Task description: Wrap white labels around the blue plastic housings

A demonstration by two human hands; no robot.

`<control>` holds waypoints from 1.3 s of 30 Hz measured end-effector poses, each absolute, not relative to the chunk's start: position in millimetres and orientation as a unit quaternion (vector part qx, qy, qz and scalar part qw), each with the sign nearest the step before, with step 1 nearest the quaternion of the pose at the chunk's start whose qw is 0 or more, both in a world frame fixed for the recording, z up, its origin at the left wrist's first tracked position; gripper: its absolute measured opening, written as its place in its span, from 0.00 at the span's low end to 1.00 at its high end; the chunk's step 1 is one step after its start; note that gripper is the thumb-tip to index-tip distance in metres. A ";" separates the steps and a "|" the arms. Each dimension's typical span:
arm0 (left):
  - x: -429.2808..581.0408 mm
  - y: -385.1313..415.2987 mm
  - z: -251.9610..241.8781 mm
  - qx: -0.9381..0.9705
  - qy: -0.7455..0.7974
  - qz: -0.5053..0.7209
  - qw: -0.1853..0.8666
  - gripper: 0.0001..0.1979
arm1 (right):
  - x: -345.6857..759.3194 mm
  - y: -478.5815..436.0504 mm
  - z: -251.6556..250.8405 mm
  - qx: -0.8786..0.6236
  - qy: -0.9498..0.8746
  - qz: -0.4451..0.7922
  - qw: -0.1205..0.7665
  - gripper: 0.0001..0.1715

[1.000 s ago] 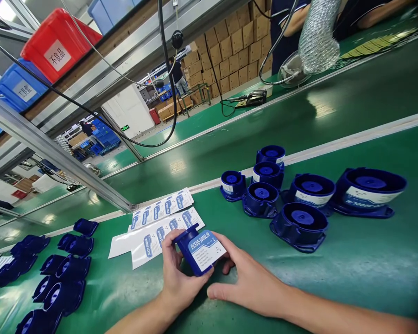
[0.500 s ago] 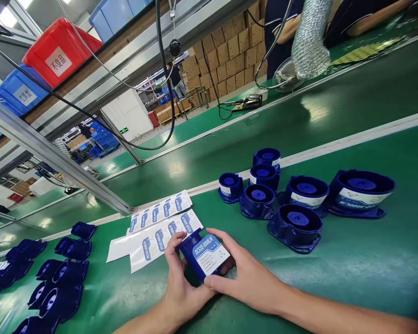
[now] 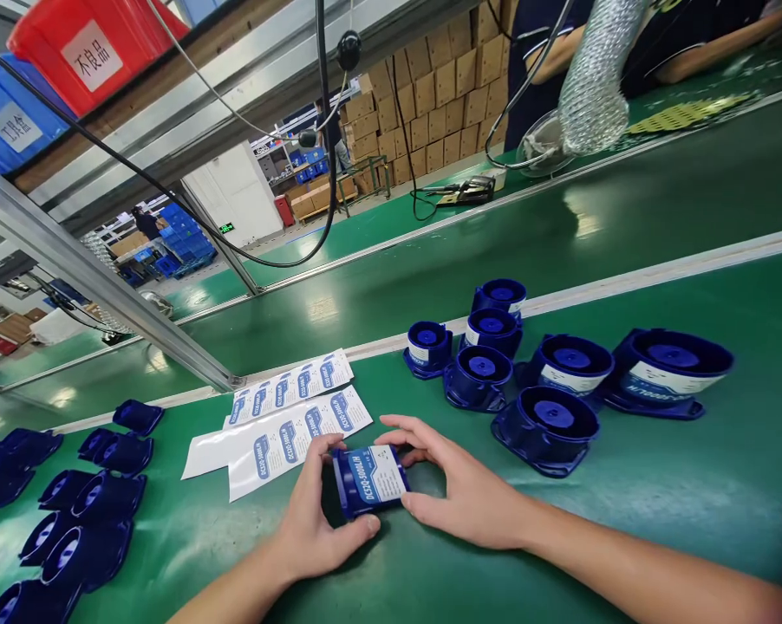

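Note:
Between my two hands is a blue plastic housing (image 3: 368, 478) with a white and blue label on its side, facing up. My left hand (image 3: 322, 511) grips its left end, fingers behind and thumb in front. My right hand (image 3: 452, 490) is curved round the right end, thumb and fingertips at its edge. Sheets of labels (image 3: 300, 431) lie just beyond my left hand. Labelled round blue housings (image 3: 550, 425) stand on the green surface to the right, past my right hand.
More blue housings (image 3: 88, 546) stand at the left. A metal frame post (image 3: 118, 269) rises at the left, with a red bin (image 3: 95, 52) on the shelf above. Black cable (image 3: 329, 130) hangs in the middle. Across the belt (image 3: 495, 234), a person's arm (image 3: 722, 48) shows near a foil duct (image 3: 599, 78).
The held housing has turned, so its label now lies more level, and it sits slightly lower left. My right fingers have loosened around it. The view has shifted a little.

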State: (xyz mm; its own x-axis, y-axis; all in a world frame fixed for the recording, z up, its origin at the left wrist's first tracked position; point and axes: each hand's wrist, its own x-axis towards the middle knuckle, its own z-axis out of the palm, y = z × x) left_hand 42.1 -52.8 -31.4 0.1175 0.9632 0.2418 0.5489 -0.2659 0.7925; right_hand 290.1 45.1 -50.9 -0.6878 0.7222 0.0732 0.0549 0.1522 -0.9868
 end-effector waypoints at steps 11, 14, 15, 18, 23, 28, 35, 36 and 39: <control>57.5 -56.3 -21.9 0.706 0.534 0.402 0.233 0.25 | 284.8 37.9 -38.3 -0.298 -0.762 0.522 0.243 0.46; 58.9 -55.8 -21.0 0.711 0.528 0.402 0.231 0.25 | 282.4 36.5 -33.2 -0.304 -0.755 0.530 0.238 0.41; 58.8 -56.1 -20.4 0.710 0.533 0.397 0.233 0.26 | 282.1 36.2 -32.0 -0.305 -0.752 0.534 0.238 0.40; 58.5 -58.3 -17.5 0.703 0.551 0.376 0.244 0.29 | 282.2 35.0 -29.7 -0.297 -0.751 0.538 0.243 0.36; 60.9 -66.8 -12.0 0.707 0.546 0.371 0.253 0.24 | 283.8 33.1 -28.1 -0.269 -0.771 0.533 0.220 0.35; 64.3 -74.8 -11.5 0.721 0.532 0.394 0.207 0.27 | 284.6 28.7 -30.9 -0.257 -0.770 0.542 0.216 0.32; 61.1 -71.6 -4.0 0.707 0.533 0.401 0.236 0.24 | 283.4 21.7 -35.4 -0.253 -0.764 0.548 0.226 0.31; 60.2 -71.0 -2.5 0.705 0.531 0.404 0.241 0.24 | 283.0 20.5 -35.9 -0.253 -0.763 0.550 0.227 0.31; 58.2 -70.3 0.4 0.698 0.529 0.411 0.255 0.24 | 282.1 17.0 -37.6 -0.250 -0.758 0.559 0.226 0.30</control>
State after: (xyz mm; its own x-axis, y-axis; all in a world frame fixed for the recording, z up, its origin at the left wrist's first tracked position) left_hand 58.2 -70.3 0.4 0.1029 0.9473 0.3035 0.5290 -0.3105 0.7898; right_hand 282.1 17.0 -37.6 -0.7732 0.6309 0.0638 0.1257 0.2511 -0.9598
